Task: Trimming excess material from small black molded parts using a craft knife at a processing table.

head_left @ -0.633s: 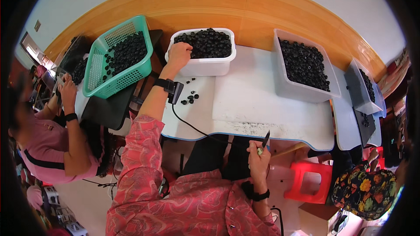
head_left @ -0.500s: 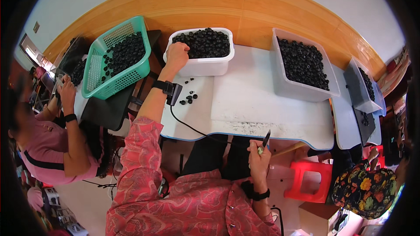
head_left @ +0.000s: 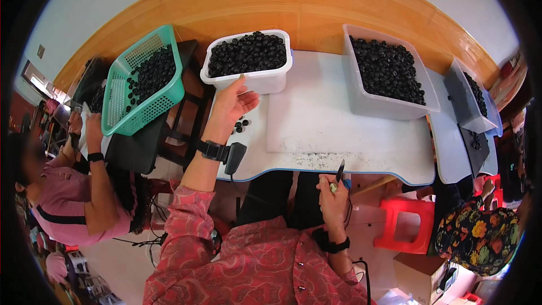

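Note:
My left hand is in front of a white tub, its fingers stretched out and apart. I see nothing held in it, though part of its palm is hidden. Small black round parts fill the tub. Close by my left wrist, several loose black parts lie on the white table. My right hand is closed around a small knife near the table's front edge, its dark blade pointing up.
A green basket of black parts stands to the left, and a clear bin to the right. Co-workers sit on both sides, one in a pink shirt. A red stool stands at the right. Dark smudges mark the table's front.
My left hand has come out of the tub toward me, and its fingers have spread. My right hand keeps hold of the knife with little movement. The view has shifted slightly.

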### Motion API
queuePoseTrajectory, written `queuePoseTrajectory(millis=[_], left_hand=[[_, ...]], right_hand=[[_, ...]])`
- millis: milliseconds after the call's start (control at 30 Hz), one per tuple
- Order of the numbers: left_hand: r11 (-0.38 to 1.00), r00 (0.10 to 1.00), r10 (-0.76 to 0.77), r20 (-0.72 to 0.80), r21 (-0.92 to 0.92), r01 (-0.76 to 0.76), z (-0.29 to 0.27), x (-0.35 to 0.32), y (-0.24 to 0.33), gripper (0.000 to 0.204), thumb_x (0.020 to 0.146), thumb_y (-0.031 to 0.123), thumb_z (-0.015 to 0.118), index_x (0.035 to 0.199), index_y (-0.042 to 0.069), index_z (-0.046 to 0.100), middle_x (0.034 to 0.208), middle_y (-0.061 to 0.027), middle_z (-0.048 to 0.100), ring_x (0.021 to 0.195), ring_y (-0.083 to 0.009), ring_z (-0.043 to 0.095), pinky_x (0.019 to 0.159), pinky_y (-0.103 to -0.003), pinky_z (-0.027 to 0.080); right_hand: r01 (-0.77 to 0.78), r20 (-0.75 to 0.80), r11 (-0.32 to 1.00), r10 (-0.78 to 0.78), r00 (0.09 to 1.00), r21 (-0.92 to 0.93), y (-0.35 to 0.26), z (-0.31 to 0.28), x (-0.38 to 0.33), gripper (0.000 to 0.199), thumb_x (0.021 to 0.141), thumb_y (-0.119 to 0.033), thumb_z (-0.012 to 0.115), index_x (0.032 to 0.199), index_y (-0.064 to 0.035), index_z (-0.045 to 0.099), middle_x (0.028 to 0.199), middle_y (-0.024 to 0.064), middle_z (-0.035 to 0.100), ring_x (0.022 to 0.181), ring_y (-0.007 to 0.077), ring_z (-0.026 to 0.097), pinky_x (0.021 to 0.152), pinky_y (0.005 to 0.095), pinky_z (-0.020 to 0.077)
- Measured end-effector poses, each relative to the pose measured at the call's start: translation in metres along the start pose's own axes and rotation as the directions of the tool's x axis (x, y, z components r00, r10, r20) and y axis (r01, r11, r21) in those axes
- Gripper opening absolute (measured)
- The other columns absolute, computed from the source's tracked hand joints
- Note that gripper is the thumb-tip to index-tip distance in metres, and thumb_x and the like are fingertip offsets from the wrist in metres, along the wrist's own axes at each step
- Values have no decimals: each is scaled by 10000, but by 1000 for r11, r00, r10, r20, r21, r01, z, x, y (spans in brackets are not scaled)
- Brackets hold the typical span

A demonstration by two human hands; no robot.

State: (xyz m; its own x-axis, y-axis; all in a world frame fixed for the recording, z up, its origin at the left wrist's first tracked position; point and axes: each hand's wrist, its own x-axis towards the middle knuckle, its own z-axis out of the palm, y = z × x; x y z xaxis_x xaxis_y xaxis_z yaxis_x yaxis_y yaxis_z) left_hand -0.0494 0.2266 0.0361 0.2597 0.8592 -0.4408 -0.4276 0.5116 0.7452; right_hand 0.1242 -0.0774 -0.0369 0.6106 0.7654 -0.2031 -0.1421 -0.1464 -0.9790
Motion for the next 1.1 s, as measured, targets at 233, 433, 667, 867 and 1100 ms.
queuePoseTrajectory(millis=[233,433,667,867,1100], left_hand=[[977,975,208,77,-69,-203,18,0,6,439,843,216,713,1171,24,492,1141,-151,370,1100,-361,404,844,-630,534],[888,842,409,352,62,-456,14,-14,1,324,892,164,608,1132,-16,485,1092,-146,430,1060,-291,524,917,-498,539],[769,749,510,422,166,-617,4,-3,6,237,914,50,521,1121,-44,454,1112,-190,436,1072,-344,563,928,-458,554],[933,923,354,153,-122,-338,20,6,7,377,859,173,575,1063,-117,448,1068,-192,397,1065,-396,546,943,-477,546],[533,662,580,475,393,-749,9,-2,0,250,919,76,547,1106,-69,467,1136,-173,433,1055,-290,526,945,-430,547]], right_hand=[[10,-10,1000,-10,1000,-26,-1,-3,-1,194,957,-189,601,1026,-9,626,724,16,602,442,28,420,376,197,305],[8,11,1000,-8,1000,-5,5,-4,1,185,956,-190,603,1020,-20,631,722,16,603,441,31,418,375,199,302],[-12,-24,1000,11,1000,-14,0,-10,4,188,950,-195,609,1013,-19,632,717,11,599,445,29,423,379,198,308],[-20,-50,1000,21,999,10,-10,-16,14,183,951,-185,606,995,-9,629,706,8,590,444,29,421,386,200,313],[-33,-18,999,33,999,-28,-12,-10,15,152,957,-185,602,976,-35,624,708,-28,568,475,23,414,420,202,323]])
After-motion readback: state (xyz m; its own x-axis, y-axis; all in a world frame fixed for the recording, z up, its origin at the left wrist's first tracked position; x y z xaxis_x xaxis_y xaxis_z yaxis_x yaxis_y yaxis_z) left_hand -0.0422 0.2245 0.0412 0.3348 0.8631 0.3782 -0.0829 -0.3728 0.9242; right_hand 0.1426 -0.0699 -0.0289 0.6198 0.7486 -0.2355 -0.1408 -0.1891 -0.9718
